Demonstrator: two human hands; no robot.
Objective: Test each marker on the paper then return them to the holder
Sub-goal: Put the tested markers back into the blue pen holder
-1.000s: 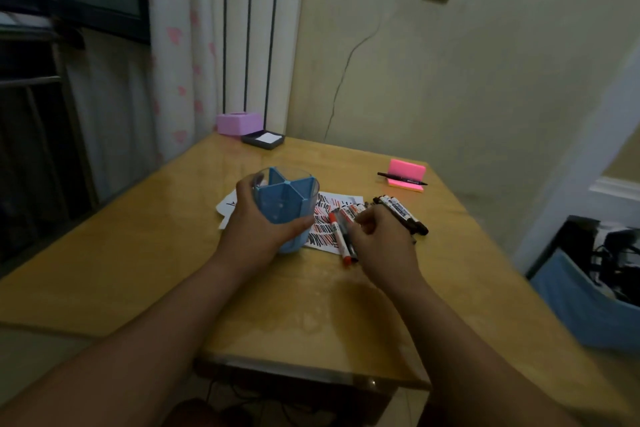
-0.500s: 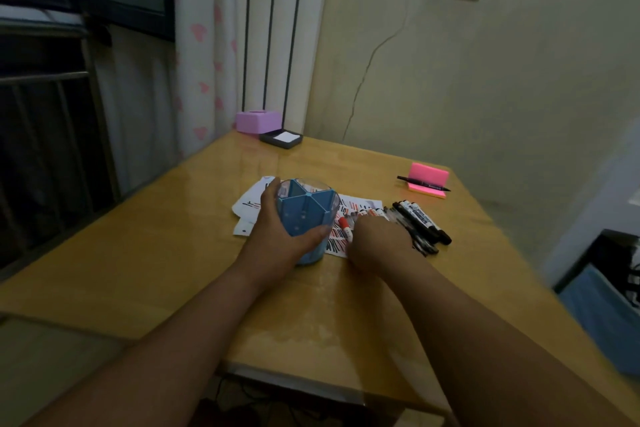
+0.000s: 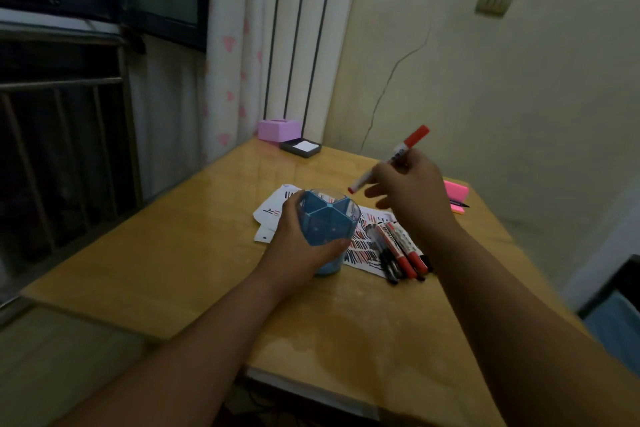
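A blue divided holder (image 3: pixel 327 218) stands on the wooden table, and my left hand (image 3: pixel 298 246) grips it from the left side. My right hand (image 3: pixel 410 189) is raised above the table to the right of the holder and pinches a red marker (image 3: pixel 398 152), held slanted with its lower end pointing toward the holder's top. Under and right of the holder lies white paper (image 3: pixel 367 246) covered in red and black strokes. Several red and black markers (image 3: pixel 398 250) lie on the paper's right part.
A pink sticky-note pad (image 3: pixel 457 196) with a black pen sits at the right. At the far corner stand a pink box (image 3: pixel 278 130) and a dark tray of white notes (image 3: pixel 300 148). The table's front edge (image 3: pixel 311 388) is close. A blue bag (image 3: pixel 620 326) lies right.
My right hand picked a red marker from the pile on the paper and lifted it above the table. My left hand stayed on the holder. The camera moved closer.
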